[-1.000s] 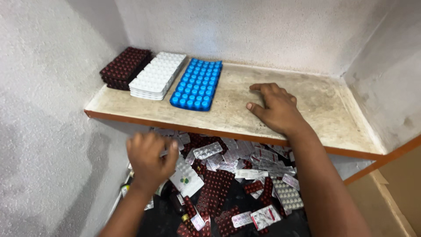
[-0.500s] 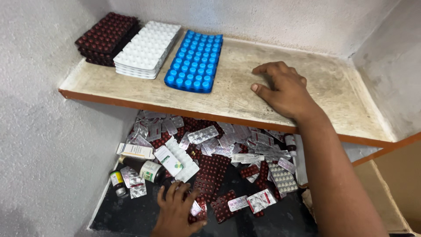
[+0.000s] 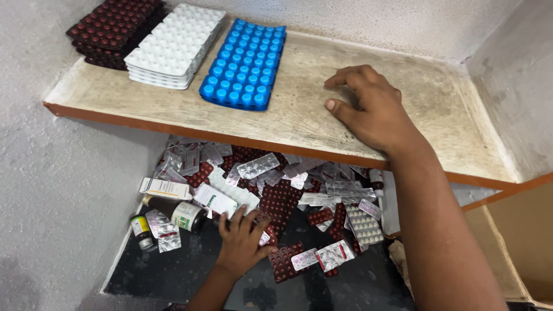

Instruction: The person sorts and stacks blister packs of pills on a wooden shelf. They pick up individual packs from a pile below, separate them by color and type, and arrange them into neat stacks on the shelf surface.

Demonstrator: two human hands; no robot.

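Note:
My right hand (image 3: 371,106) rests flat on the beige shelf (image 3: 299,124), fingers spread, holding nothing. My left hand (image 3: 241,242) reaches down onto a heap of blister packs (image 3: 288,193) on the dark floor below the shelf, its fingers pressing on packs beside a dark red blister pack (image 3: 283,262). Whether it grips one I cannot tell. On the shelf at the back left lie three stacks side by side: dark red blister packs (image 3: 115,29), white blister packs (image 3: 173,46) and blue blister packs (image 3: 245,63).
A brown bottle (image 3: 173,212) lies on its side left of my left hand, with a small vial (image 3: 141,230) and a white box (image 3: 164,188) near it. Rough grey walls close in the left and back. A brown cardboard box (image 3: 518,242) stands at the right.
My left hand has dropped from beside the shelf's front edge down onto the heap of packs on the floor. My right hand has stayed on the shelf. The view has tilted downward.

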